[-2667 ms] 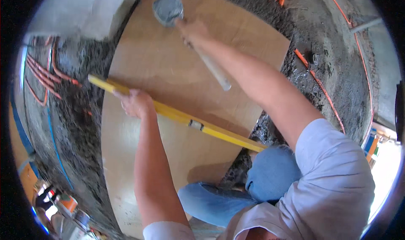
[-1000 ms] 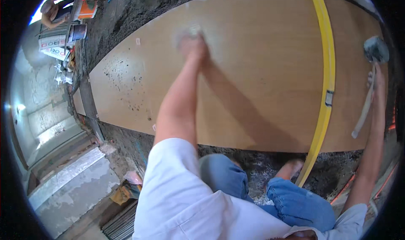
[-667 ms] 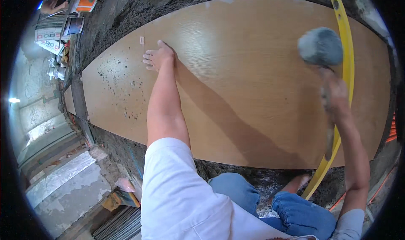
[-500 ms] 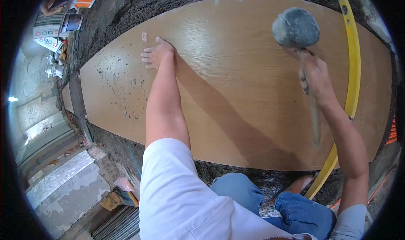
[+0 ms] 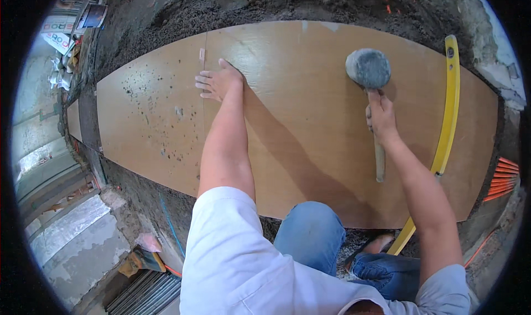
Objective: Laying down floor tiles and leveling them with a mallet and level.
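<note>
My left hand [image 5: 221,83] lies flat with its fingers spread, across the seam where two tan, wood-grained tiles meet. My right hand [image 5: 381,115] grips a rubber mallet [image 5: 369,68] by its pale handle, close below the dusty grey head. The mallet head is over the right-hand tile [image 5: 310,93], low against its surface; whether it touches cannot be made out. A small pale plastic tile spacer [image 5: 202,55] stands in the seam just beyond my left fingers. Dark mortar specks dot the left-hand tile [image 5: 166,77].
A yellow spirit level [image 5: 451,104] rests along the tile's right part. Rough grey mortar [image 5: 276,5] borders the tiles. Orange wedge-like strips [image 5: 503,179] lie at the right. Boxes [image 5: 61,24] and a bucket [image 5: 95,16] stand far left. My bent knee [image 5: 310,232] is at the near edge.
The mallet in my right hand has come down toward the tile and moved left. My left hand stays flat on the seam. The whole view has shifted somewhat.
</note>
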Demonstrator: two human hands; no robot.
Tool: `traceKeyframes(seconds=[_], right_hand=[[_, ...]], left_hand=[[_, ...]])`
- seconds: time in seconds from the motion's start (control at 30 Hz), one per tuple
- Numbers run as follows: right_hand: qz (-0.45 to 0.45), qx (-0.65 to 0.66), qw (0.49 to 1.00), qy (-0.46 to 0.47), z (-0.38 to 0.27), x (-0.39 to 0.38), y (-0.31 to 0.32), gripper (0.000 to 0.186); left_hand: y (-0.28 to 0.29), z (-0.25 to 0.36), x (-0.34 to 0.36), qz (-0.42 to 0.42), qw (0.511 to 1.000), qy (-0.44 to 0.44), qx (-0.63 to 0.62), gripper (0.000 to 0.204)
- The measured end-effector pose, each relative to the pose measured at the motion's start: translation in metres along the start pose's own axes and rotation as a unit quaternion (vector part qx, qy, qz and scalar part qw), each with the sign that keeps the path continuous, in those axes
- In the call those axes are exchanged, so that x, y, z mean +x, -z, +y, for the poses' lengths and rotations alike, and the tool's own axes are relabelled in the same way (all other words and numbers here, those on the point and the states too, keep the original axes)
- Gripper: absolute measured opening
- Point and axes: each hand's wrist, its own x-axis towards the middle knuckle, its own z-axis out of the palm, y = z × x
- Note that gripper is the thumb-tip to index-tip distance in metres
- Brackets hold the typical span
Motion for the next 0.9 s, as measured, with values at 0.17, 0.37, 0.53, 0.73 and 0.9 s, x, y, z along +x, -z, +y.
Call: traceKeyframes(seconds=[0.17,0.37,0.53,0.73,0.9], right_hand=[[0.030,-0.126,0.989,0.073,0.019,0.019,0.004,0.044],[0.057,-0.217,0.964,0.145,0.012,0.010,0.005,0.046],[0.046,-0.220,0.967,0.118,0.011,0.005,0.003,0.047],[0.041,-0.210,0.966,0.146,0.008,0.007,0.004,0.045],[0.046,-0.178,0.978,0.100,0.002,0.004,0.007,0.042]], left_hand=[[-0.004,0.000,0.006,0.011,1.000,-0.007,0.003,0.080],[-0.021,0.020,-0.021,-0.023,0.964,-0.261,0.040,0.081],[-0.022,0.068,0.039,0.023,0.973,-0.227,0.035,0.087],[-0.028,0.086,0.067,0.016,0.982,-0.185,0.012,0.086],[-0.031,0.091,0.063,0.015,0.979,-0.205,0.004,0.082]])
